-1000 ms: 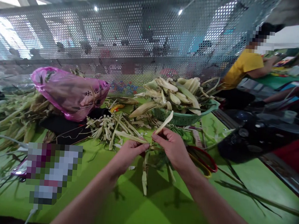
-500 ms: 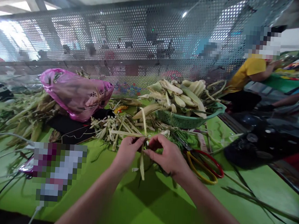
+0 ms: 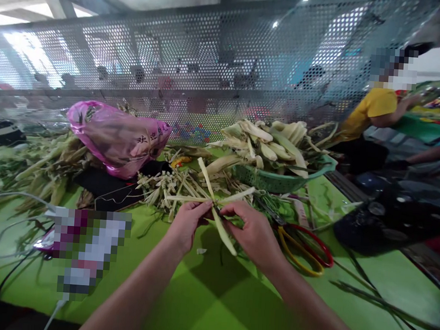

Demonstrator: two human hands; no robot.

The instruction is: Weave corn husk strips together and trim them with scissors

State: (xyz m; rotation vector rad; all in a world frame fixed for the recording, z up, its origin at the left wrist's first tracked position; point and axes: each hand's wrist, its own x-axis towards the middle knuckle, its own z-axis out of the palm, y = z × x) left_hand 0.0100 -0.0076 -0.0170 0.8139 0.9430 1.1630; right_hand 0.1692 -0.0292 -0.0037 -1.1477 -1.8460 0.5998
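Observation:
Pale dried corn husk strips cross one another between my two hands above the green table. My left hand pinches them near the crossing with thumb and forefinger. On the other side my right hand has its thumb and fingers closed by the crossing, at the lower strip. One strip points up and away, one left, one right and one down toward me. Just beyond my hands lies a heap of cut husk strips and small woven husk pieces. Scissors with red and yellow handles rest right of my right hand.
A green basket heaped with corn husks stands behind. Back left are a pink plastic bag and more husks. Cables and a purple device lie left; long dark stems right. A person in yellow sits beyond.
The crossed strips have turned: the lower strip now slants to the right and a strip shows pointing right. My right hand's fingers have closed in nearer the crossing.

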